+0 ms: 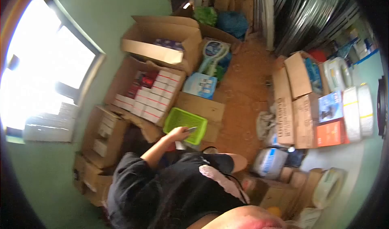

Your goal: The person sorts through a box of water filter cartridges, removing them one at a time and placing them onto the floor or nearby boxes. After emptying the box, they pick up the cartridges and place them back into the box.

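My left hand [178, 134] reaches out over a lime-green plastic basket [201, 135]. Its fingers are closed around a small grey, pointed, blade-like thing [192, 129], blurred in this view. Just below the wrist shows a bit of something white [179, 145]. The basket stands on a flattened piece of cardboard [211, 107], beside an open carton [114, 83] with rows of small white boxes [156, 99] that carry red stripes. My right hand is out of view.
Another open carton [162, 26] stands behind, next to a blue-and-white pack [200, 85]. More cartons [103, 136] line the left wall. On the right are cartons [304, 117], a wrapped pack [270, 163] and rolls of tape [328, 187]. Metal strips [312, 14] lean at the back right.
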`<move>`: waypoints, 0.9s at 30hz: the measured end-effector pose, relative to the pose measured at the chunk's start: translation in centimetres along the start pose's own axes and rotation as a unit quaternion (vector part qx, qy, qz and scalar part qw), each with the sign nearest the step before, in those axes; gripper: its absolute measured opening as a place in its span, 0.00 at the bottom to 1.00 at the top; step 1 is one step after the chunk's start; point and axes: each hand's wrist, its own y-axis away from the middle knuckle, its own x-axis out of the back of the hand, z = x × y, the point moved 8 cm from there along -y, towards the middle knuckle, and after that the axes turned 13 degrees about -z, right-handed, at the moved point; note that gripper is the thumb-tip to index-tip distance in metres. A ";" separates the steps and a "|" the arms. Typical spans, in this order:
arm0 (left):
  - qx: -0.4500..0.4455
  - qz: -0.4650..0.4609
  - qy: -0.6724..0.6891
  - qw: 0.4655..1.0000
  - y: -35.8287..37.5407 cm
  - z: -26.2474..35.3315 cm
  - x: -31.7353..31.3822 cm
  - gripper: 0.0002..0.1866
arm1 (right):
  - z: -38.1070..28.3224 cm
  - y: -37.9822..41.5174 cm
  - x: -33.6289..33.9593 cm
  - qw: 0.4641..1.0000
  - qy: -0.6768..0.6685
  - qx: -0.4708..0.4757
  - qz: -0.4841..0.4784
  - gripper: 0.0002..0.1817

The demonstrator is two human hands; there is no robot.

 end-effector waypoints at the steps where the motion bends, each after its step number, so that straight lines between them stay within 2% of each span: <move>1: 0.045 -0.063 0.023 0.997 -2.0 -2.6 -2.0 0.17 | -2.7 -1.4 1.2 1.000 0.011 0.023 -0.011 0.24; 2: -0.060 -0.025 0.049 0.997 0.6 1.7 -1.2 0.15 | -5.1 -2.7 2.2 0.999 0.024 0.043 -0.022 0.24; 3: 0.083 -0.057 0.089 0.991 -1.2 -4.3 -4.1 0.15 | -7.4 -3.7 2.8 0.997 0.038 0.058 -0.037 0.24; 4: 0.130 -0.075 0.086 0.985 -2.1 -6.2 -6.5 0.15 | -9.6 -4.9 3.3 0.995 0.045 0.069 -0.051 0.24; 8: 0.188 -0.117 0.029 0.975 -6.6 -8.6 -12.6 0.15 | -15.6 -10.2 6.6 0.989 0.081 0.074 -0.095 0.24; 13: 0.294 -0.136 -0.023 0.946 -10.6 -10.8 -10.8 0.16 | -18.6 -17.4 13.4 0.987 0.124 0.042 -0.093 0.24; 15: 0.273 -0.156 -0.115 0.942 -15.8 -8.7 -7.9 0.16 | -19.6 -20.0 16.0 0.988 0.135 0.034 -0.074 0.24; 17: 0.153 -0.146 -0.202 0.956 -25.3 -2.3 -4.5 0.17 | -20.4 -23.5 18.7 0.983 0.172 0.048 -0.049 0.24; 18: 0.087 -0.104 -0.211 0.968 -29.5 2.7 -2.1 0.17 | -21.1 -25.4 20.1 0.979 0.188 0.068 -0.029 0.24; 19: 0.088 0.008 -0.096 0.991 -29.4 13.6 2.8 0.21 | -22.0 -27.0 21.8 0.979 0.187 0.084 0.001 0.24; 20: 0.029 0.066 -0.144 0.987 -31.5 21.0 5.5 0.22 | -23.9 -28.3 23.2 0.980 0.166 0.103 0.033 0.25; 21: 0.005 0.074 -0.143 0.987 -34.2 25.7 7.2 0.24 | -27.4 -28.1 24.6 0.989 0.082 0.100 0.070 0.22; 23: -0.026 0.050 -0.134 0.989 -38.7 33.8 9.5 0.22 | -36.1 -26.5 27.1 0.977 -0.093 0.115 0.152 0.17; 25: -0.010 -0.003 -0.212 0.977 -45.4 37.5 10.4 0.22 | -39.4 -29.6 27.8 0.968 -0.079 0.169 0.167 0.15; 26: 0.010 -0.047 -0.267 0.963 -48.4 38.9 9.9 0.21 | -40.4 -31.0 28.2 0.968 -0.090 0.160 0.171 0.15; 27: 0.011 -0.057 -0.276 0.959 -49.8 42.4 9.7 0.21 | -43.2 -31.3 28.0 0.965 -0.079 0.190 0.162 0.15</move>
